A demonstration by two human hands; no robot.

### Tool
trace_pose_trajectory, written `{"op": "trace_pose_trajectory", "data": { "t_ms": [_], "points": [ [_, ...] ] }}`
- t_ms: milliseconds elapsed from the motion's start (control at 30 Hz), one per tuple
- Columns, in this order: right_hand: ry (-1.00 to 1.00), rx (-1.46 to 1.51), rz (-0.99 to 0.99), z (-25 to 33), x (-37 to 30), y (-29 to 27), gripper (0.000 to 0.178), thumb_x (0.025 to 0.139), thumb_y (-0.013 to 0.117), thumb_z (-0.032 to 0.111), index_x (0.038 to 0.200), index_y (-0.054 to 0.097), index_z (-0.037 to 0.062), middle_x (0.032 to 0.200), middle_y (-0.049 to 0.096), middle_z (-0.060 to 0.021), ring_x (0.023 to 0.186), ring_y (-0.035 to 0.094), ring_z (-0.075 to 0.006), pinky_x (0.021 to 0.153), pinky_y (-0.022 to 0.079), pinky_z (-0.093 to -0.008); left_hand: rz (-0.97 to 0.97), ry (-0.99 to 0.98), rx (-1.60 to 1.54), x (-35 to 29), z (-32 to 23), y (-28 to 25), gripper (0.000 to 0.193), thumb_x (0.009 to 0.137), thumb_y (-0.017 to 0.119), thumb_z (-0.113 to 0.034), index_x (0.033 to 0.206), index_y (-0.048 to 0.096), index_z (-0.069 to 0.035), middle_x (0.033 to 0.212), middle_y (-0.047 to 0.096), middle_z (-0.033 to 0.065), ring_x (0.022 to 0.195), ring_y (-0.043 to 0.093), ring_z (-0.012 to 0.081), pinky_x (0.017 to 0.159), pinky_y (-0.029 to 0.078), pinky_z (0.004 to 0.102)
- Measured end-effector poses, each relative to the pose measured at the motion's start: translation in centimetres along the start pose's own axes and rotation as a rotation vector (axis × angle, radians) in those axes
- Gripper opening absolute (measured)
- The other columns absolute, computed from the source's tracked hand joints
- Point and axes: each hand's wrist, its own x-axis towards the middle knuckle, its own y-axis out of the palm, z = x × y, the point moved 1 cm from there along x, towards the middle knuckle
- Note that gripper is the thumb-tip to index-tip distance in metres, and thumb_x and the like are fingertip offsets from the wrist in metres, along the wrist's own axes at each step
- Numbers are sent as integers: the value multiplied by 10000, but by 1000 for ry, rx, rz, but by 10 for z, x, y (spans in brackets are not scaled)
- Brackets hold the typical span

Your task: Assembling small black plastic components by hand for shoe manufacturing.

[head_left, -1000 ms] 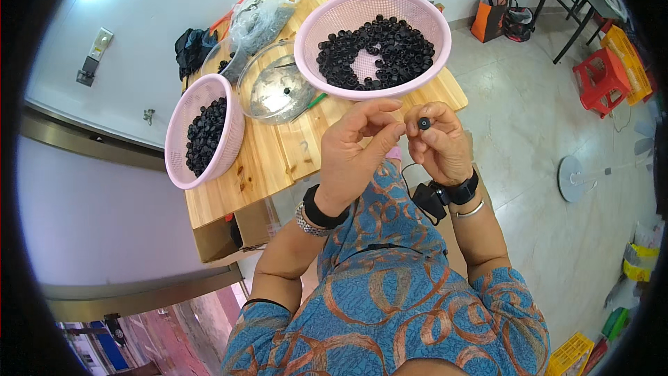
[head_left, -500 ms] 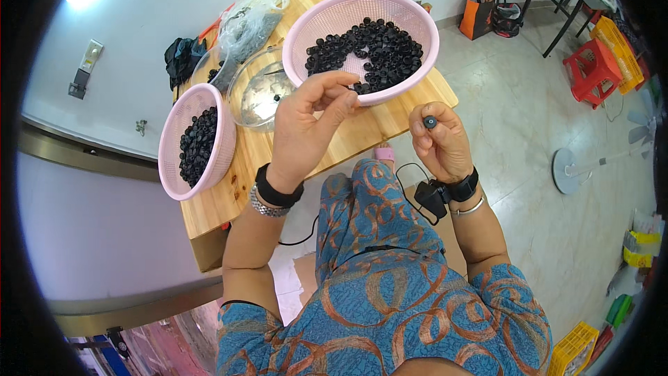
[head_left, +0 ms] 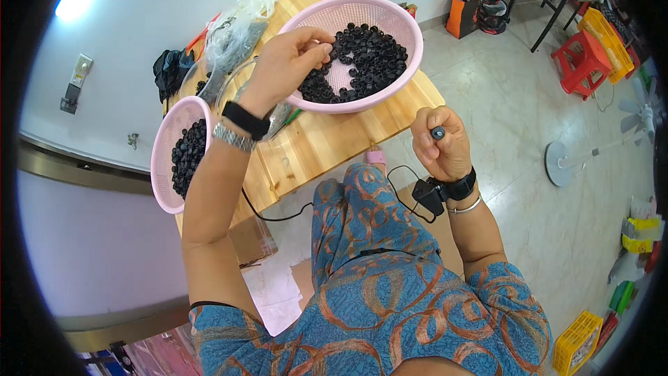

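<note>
My left hand (head_left: pixel 289 63) reaches over the left side of a large pink mesh basket (head_left: pixel 416 45). Its thumb and fingers are pinched together above the small black ring-like parts (head_left: pixel 379 63) heaped inside; whatever sits between the fingertips is hidden. Off the table's front right corner, my right hand (head_left: pixel 445 150) is closed around a black cylindrical piece (head_left: pixel 437 133), whose round end with a pale centre faces up. A smaller pink basket (head_left: pixel 162 157) at the left holds more small black parts (head_left: pixel 188 157), and my left forearm passes beside it.
Both baskets stand on a wooden table (head_left: pixel 313 153). Behind my left hand lie a clear plastic bag (head_left: pixel 240 35) and a black bag (head_left: pixel 172 69). A black cable (head_left: pixel 278 219) hangs below the table edge. Farther right are a red stool (head_left: pixel 581 59) and a fan (head_left: pixel 557 163).
My left hand has moved up and left, from the large basket's near rim to over its left side. My right hand has lowered slightly, still gripping the black piece. The view has shifted a little.
</note>
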Motion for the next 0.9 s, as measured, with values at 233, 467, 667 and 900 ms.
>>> {"op": "trace_pose_trajectory", "data": {
  "t_ms": [233, 467, 667, 900],
  "points": [
    [-7, -79, -58, 5, -3, 0, 216, 829, 617, 128, 979, 519, 8, 822, 495, -107, 587, 451, -99, 523, 453, -239, 193, 56, 458, 52, 37, 10, 173, 814, 555, -95, 953, 616, -13, 843, 644, 92, 766, 613, 170, 714, 482, 279],
    [18, -208, -104, 11, -15, 0, 205, 829, 610, 125, 969, 521, 5, 825, 493, -108, 591, 463, -102, 536, 461, -248, 244, -20, 597, 86, 56, 41, 176, 728, 633, -92, 898, 652, -49, 808, 653, 101, 794, 616, 224, 717, 477, 327],
    [-14, -240, -162, 14, -18, -7, 198, 828, 615, 128, 947, 528, -4, 801, 500, -100, 595, 467, -95, 514, 462, -243, 403, -39, 686, 92, 58, 58, 223, 684, 676, -90, 905, 661, -76, 835, 654, 91, 803, 618, 219, 708, 482, 329],
    [-28, -231, -244, 17, -19, -6, 167, 835, 583, 55, 980, 536, -14, 805, 523, -78, 593, 480, -94, 541, 486, -242, 411, 11, 826, 88, 66, 72, 230, 659, 677, -73, 889, 661, -70, 880, 653, 96, 814, 617, 249, 719, 481, 350]
  ]
}}
